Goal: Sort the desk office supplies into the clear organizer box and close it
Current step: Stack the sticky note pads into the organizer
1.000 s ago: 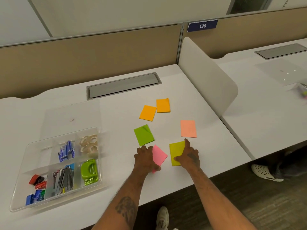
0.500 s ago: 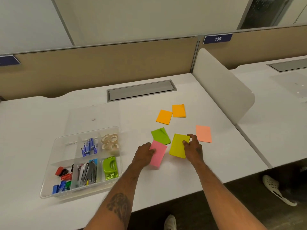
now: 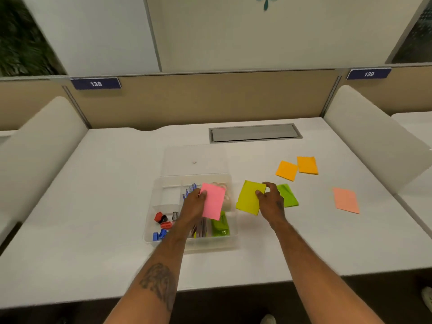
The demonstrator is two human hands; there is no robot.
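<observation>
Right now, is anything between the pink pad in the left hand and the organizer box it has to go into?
Nothing visible does. The left hand holds the pink pad directly over the clear organizer box, whose lid lies open behind it. The compartments under the pad already hold tape rolls and a green stapler.

The pink note (image 3: 212, 201) hides the tape rolls (image 3: 227, 199) behind it.

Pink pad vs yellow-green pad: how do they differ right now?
The pink pad is in the left hand, above the open organizer; the yellow-green pad is in the right hand, over bare desk beside the organizer. Pink stands taller and narrower in view; yellow-green looks squarer and tilted. Both are single-colour sticky-note pads pinched at one edge.
</observation>
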